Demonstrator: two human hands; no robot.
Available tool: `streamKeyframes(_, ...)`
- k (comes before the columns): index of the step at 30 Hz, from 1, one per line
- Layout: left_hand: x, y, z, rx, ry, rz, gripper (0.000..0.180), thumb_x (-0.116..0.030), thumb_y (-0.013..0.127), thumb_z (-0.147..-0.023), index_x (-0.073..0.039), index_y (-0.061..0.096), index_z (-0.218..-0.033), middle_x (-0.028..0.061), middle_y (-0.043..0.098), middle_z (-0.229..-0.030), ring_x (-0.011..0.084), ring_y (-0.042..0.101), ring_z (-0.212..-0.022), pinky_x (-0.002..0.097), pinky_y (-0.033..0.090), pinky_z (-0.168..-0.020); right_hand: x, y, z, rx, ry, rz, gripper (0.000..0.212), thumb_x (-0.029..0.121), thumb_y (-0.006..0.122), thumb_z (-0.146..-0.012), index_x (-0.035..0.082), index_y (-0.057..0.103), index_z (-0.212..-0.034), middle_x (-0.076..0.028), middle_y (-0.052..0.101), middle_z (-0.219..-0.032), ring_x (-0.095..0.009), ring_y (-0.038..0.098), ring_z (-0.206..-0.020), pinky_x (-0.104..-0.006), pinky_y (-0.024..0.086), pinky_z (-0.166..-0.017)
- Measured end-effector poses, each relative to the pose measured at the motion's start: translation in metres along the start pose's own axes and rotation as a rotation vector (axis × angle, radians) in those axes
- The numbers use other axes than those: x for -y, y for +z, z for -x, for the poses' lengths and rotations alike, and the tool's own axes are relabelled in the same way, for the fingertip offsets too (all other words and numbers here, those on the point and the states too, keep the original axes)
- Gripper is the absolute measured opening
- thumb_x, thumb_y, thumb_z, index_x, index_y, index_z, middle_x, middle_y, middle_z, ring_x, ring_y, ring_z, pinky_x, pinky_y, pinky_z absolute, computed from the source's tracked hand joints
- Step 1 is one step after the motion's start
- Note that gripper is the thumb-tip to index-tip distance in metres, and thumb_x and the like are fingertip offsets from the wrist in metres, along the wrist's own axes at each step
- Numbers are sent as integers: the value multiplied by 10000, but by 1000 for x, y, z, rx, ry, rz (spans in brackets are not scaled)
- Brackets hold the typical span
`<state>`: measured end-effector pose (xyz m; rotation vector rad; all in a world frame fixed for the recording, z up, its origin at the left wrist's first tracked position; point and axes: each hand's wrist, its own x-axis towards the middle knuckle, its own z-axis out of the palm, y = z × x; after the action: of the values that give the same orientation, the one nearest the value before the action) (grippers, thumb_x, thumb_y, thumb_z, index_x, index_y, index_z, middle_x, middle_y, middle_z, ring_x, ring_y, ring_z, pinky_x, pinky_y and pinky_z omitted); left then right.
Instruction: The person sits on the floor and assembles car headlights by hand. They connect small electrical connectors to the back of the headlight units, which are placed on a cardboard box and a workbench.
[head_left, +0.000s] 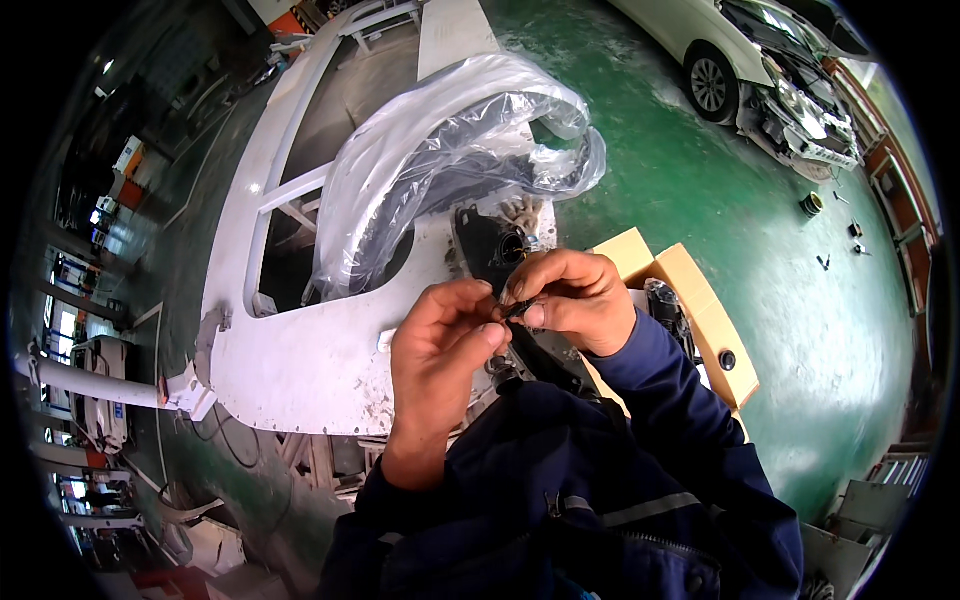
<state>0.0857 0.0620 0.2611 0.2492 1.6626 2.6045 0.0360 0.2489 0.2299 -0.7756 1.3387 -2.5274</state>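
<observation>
The left grip (438, 348) and right grip (583, 300) pinch 1 small black part (517, 311) near a carton (692, 278).

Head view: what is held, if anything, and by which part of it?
A small black piece, pinched by the right hand; which part of it is held, and whether the left hand holds it too, cannot be told.

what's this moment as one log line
left hand: fingertips at small black part | right hand: pinching it | nearby: cardboard box, clear plastic wrap
</observation>
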Motion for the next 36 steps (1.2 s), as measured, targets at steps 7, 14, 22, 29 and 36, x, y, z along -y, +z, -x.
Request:
streamKeyframes(7,7,26,2,1,28,-32,337,118,653,-892,6,576,-1201,70,647,-1061,114,621,-967,249,501,-844,37,-9,16,53,-266,540,217,-74,736,-797,3,694,-995,-130,664,-1007,-235,662,-928,-340,524,-819)
streamKeyframes(14,10,50,12,-76,99,-188,358,143,646,-883,2,554,-1199,60,645,-1023,99,625,-932,224,505,-805,59,-5,20,71,-764,1285,266,74,774,-651,59,716,-910,-46,644,-896,-225,600,-754,-356,488,-600)
streamKeyframes(22,14,55,24,-162,142,-503,366,110,681,-870,-7,550,-1191,46,666,-962,82,639,-867,225,515,-748,68,6,26,164,-703,1458,158,131,754,-640,91,625,-722,4,561,-760,-190,576,-699,-342,444,-541)
streamKeyframes(29,9,49,30,-117,123,-575,366,110,678,-869,-17,548,-1186,42,666,-961,90,646,-877,237,519,-765,63,3,20,246,-526,1221,156,-16,699,-627,50,659,-762,-51,613,-719,-252,595,-649,-360,468,-537)
streamKeyframes(36,10,43,29,28,191,-450,358,144,642,-879,-4,538,-1188,82,646,-1025,119,640,-950,252,515,-837,51,-8,21,194,122,558,54,31,655,-764,7,683,-803,-48,661,-733,-182,658,-666,-308,494,-587)
